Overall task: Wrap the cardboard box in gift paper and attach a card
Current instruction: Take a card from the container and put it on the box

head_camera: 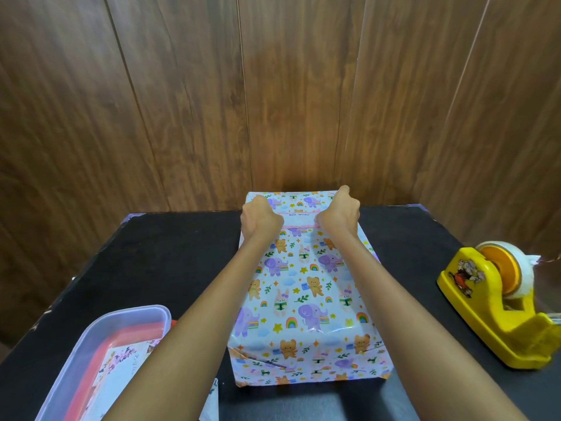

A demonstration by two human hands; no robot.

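— Where is this?
— A black bench (pixel 170 253) against a wood-panelled wall (pixel 182 101). The box (pixel 303 287), covered in animal-print gift paper, stands mid-bench.
— And the card?
— The white card (pixel 299 219) lies flat on the box's top, near its far edge.
— The hands?
— The left hand (pixel 261 220) is at its left end and the right hand (pixel 340 214) at its right, both with fingers curled. I cannot tell whether they pinch or press.
— Anything else?
— A yellow tape dispenser (pixel 498 299) on the right, and a clear tub (pixel 136 309) at near left.
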